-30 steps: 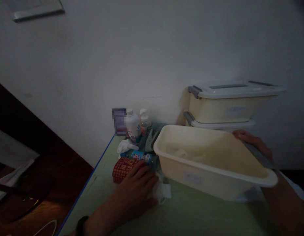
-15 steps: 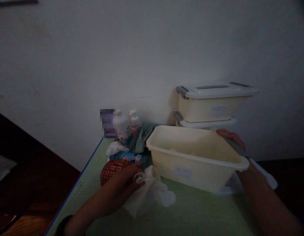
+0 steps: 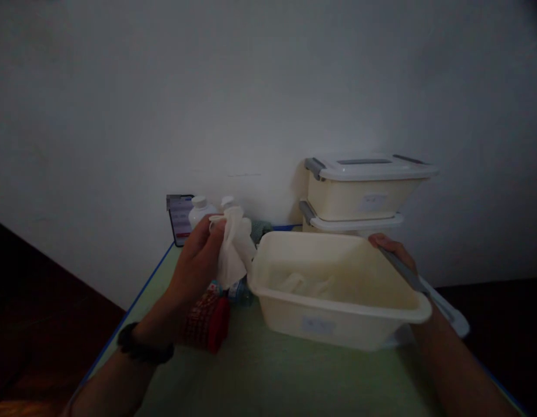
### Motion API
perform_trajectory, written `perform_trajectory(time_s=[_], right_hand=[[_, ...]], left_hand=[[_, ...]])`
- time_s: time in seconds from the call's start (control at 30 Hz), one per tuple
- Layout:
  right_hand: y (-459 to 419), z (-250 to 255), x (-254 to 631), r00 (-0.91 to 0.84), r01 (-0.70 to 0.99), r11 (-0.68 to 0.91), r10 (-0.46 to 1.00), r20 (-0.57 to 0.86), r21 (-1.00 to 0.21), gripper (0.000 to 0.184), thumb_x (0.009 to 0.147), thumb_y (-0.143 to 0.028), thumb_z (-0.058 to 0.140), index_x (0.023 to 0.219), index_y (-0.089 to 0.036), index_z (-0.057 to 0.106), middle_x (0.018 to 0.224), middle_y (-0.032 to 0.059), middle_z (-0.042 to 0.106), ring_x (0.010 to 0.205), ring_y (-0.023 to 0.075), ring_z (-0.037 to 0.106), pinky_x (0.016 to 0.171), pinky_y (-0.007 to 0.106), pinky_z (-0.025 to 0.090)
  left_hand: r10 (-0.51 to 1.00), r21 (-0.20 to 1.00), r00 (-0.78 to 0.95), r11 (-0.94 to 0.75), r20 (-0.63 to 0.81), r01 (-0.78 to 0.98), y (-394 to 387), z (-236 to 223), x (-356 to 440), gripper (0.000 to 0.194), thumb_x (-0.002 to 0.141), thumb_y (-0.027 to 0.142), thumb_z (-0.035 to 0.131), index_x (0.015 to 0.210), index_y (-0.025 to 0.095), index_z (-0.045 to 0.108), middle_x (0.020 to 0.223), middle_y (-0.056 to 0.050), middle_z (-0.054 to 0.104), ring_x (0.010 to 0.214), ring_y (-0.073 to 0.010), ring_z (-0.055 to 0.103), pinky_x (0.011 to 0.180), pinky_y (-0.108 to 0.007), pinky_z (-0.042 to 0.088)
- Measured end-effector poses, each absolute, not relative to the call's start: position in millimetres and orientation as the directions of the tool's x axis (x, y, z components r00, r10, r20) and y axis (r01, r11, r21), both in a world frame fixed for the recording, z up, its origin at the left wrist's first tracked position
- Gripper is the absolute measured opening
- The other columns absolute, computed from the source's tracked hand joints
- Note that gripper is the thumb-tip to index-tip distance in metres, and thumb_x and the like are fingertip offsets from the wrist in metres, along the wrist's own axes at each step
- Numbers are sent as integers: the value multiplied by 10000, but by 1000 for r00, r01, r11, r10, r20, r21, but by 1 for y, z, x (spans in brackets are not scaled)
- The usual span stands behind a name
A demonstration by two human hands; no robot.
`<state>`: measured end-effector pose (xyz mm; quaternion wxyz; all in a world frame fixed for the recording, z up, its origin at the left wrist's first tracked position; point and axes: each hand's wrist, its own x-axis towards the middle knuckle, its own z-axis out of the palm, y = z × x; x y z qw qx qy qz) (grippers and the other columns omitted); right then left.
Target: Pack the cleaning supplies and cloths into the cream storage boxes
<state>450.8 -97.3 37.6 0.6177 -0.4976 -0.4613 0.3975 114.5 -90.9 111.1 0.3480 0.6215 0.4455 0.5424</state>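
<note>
My left hand (image 3: 196, 263) is raised above the table, its fingers pinched on a white cloth (image 3: 233, 249) that hangs just left of an open cream plastic bin (image 3: 338, 315). My right hand (image 3: 392, 249) grips the bin's far right rim and tips the bin toward me. Something pale lies inside the bin (image 3: 300, 284). A red patterned can (image 3: 207, 318) lies on its side on the table under my left wrist. A black band is on that wrist.
Two lidded cream bins (image 3: 364, 191) are stacked against the white wall behind the open one. White bottles (image 3: 198, 209), a phone (image 3: 179, 217) and a greenish cloth (image 3: 262, 227) stand at the table's far left corner. The green table (image 3: 268, 376) has a blue edge; dark floor lies left.
My left hand lifted the white cloth off the table, from beside the red can up to the bin's left rim. My right hand kept its hold on the bin.
</note>
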Motion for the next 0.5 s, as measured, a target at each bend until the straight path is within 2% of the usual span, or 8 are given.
perform_trajectory(time_s=[0.1, 0.2, 0.37, 0.5], right_hand=[[-100, 37, 448, 267, -120, 171, 954, 134, -978, 250, 678, -413, 625, 606, -214, 492, 541, -41, 461, 471, 111, 433, 473, 266, 401], [-102, 38, 446, 281, -156, 173, 952, 124, -972, 215, 600, -360, 652, 557, -225, 490, 531, -39, 445, 461, 117, 417, 461, 271, 388], [-105, 39, 443, 289, -159, 158, 951, 107, -975, 196, 646, -377, 627, 585, -234, 507, 531, -42, 420, 442, 120, 395, 445, 279, 374], [-108, 38, 441, 290, -157, 142, 953, 91, -977, 234, 660, -396, 629, 570, -234, 485, 522, -44, 403, 430, 115, 380, 415, 271, 356]], left_hand=[[882, 873, 165, -464, 440, 148, -78, 133, 127, 188, 834, 379, 525, 844, 192, 540, 658, 32, 537, 549, -96, 468, 457, -165, 373], [811, 834, 385, -528, 440, 160, -67, 146, 136, 153, 824, 337, 543, 859, 188, 540, 663, 38, 516, 534, -85, 456, 445, -160, 352], [733, 719, 511, -636, 449, 281, -59, 140, 147, 172, 863, 325, 496, 895, 169, 560, 681, 33, 497, 573, -91, 446, 484, -179, 333], [687, 595, 611, -697, 394, 401, -60, 132, 148, 174, 893, 290, 441, 928, 179, 570, 745, 20, 581, 660, -117, 517, 578, -210, 379]])
